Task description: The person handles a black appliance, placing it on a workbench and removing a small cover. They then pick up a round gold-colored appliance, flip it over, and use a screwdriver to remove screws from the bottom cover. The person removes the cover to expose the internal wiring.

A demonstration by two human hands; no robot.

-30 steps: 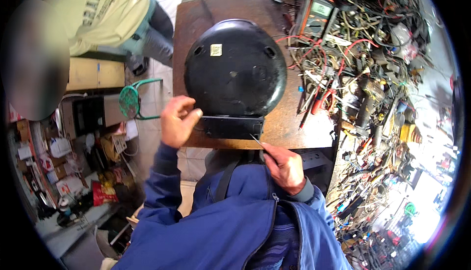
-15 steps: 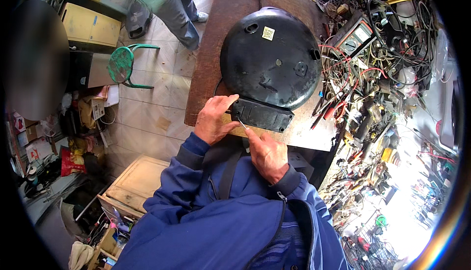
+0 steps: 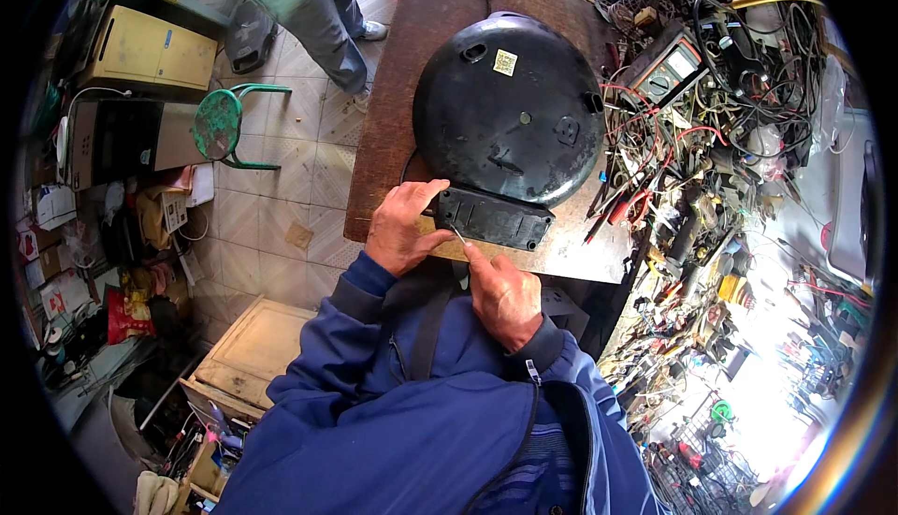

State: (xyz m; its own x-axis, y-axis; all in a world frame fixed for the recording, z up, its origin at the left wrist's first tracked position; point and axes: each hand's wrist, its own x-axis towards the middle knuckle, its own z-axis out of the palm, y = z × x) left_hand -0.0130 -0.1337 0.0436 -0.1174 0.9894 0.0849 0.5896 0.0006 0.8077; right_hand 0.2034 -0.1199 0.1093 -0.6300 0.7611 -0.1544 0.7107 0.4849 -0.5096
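A round black appliance point(image 3: 505, 113) lies bottom up on the wooden table in front of me, with a flat black rectangular panel section point(image 3: 496, 218) on its near side. My left hand point(image 3: 404, 227) grips the left end of that section, thumb at the near edge and index finger toward the far edge. From the fingers of my right hand point(image 3: 503, 292) juts a thin metal shaft point(image 3: 456, 232), which looks like a screwdriver; its handle is hidden in my grip. The tip reaches the panel's near left corner, close to my left thumb.
Tangled cables, tools and a multimeter point(image 3: 667, 73) crowd the right side of the table point(image 3: 388, 113). A green stool point(image 3: 218, 125) stands on the tiled floor to the left. Beyond it stands another person point(image 3: 313, 24). A wooden cabinet point(image 3: 253, 347) is beside my left arm.
The whole view has shifted slightly, so things sit a little further left. Both hands keep nearly the same hold. A dark blurred shape at the far left has gone.
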